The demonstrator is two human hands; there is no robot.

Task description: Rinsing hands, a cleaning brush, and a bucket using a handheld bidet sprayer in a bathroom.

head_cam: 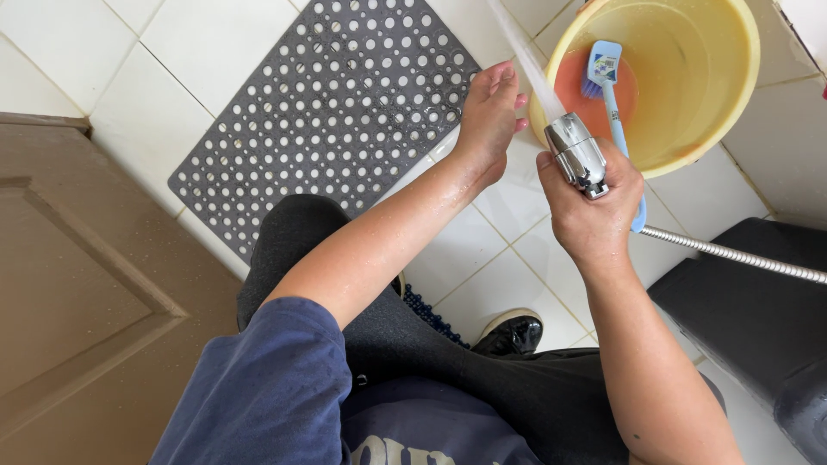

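Note:
My right hand (pixel 593 207) grips a chrome spray head (pixel 575 155) on a metal hose (pixel 732 256); a jet of water (pixel 525 60) shoots up and to the left from it. The same hand also holds the light blue handle of a scrub brush (pixel 606 77), whose head lies inside a yellow bucket (pixel 715 95). My left hand (pixel 489 116) is held out flat with fingers together, just left of the water jet and over the edge of a grey perforated mat (pixel 336 112). It holds nothing.
White floor tiles (pixel 517 267) lie underfoot. A brown door (pixel 95 293) stands at the left. A dark object (pixel 758 319) sits at the right under the hose. My black shoe (pixel 510 333) and dark trousers show below.

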